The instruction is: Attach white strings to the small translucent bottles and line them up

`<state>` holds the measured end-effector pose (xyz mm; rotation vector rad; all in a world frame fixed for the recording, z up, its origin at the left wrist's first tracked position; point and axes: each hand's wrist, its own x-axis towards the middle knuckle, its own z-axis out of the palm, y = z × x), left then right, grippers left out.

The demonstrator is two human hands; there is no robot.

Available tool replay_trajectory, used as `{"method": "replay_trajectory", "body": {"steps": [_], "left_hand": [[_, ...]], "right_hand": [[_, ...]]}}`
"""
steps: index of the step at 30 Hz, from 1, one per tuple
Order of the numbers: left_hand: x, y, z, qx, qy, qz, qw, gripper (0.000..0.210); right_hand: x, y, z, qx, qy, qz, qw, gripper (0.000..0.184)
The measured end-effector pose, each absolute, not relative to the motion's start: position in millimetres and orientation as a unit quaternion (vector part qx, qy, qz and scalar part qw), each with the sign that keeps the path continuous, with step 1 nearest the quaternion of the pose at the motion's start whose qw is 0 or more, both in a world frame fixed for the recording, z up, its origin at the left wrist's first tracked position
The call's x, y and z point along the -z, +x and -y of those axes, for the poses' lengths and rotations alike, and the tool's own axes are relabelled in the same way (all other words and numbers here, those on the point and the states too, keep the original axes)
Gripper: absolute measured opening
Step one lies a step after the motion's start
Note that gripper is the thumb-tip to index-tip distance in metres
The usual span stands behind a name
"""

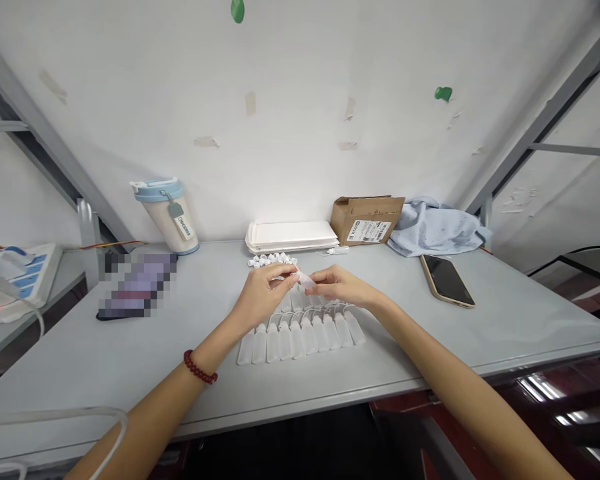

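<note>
My right hand holds a small translucent plastic bottle, tilted with its neck toward my left hand. The left fingertips are pinched together at the neck end; what sits between them is too small to make out. Below both hands, a row of similar slim bottles lies flat, several with thin loops at their necks. Another row of bottles lies behind it, partly covered by my hands. Just beyond my left hand is a heap of small white caps.
White flat trays or boxes lie against the wall, with a loose bottle nearby. A cardboard box, blue cloth and phone are right. A tumbler and blurred-out flat object are left.
</note>
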<state>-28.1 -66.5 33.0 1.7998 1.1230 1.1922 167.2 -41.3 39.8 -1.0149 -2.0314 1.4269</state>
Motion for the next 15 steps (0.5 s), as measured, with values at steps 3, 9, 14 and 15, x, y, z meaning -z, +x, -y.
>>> {"method": "replay_trajectory", "body": {"steps": [3, 9, 14, 15], "left_hand": [[-32.5, -29.7, 65.0, -0.448, 0.696, -0.451, 0.334, 0.024], [-34.5, -30.9, 63.4, -0.45, 0.673, -0.477, 0.344, 0.025], [-38.0, -27.9, 65.6, -0.449, 0.66, -0.477, 0.367, 0.026], [-38.8, -27.4, 66.2, -0.451, 0.654, -0.48, 0.371, 0.025]], "right_hand": [[-39.4, 167.2, 40.7, -0.526, -0.361, 0.73, 0.244, 0.022], [-37.2, 168.2, 39.3, -0.528, -0.367, 0.71, 0.288, 0.032], [-34.4, 169.7, 37.4, -0.536, -0.363, 0.695, 0.313, 0.033], [-33.6, 169.9, 36.9, -0.541, -0.357, 0.693, 0.316, 0.033]]}}
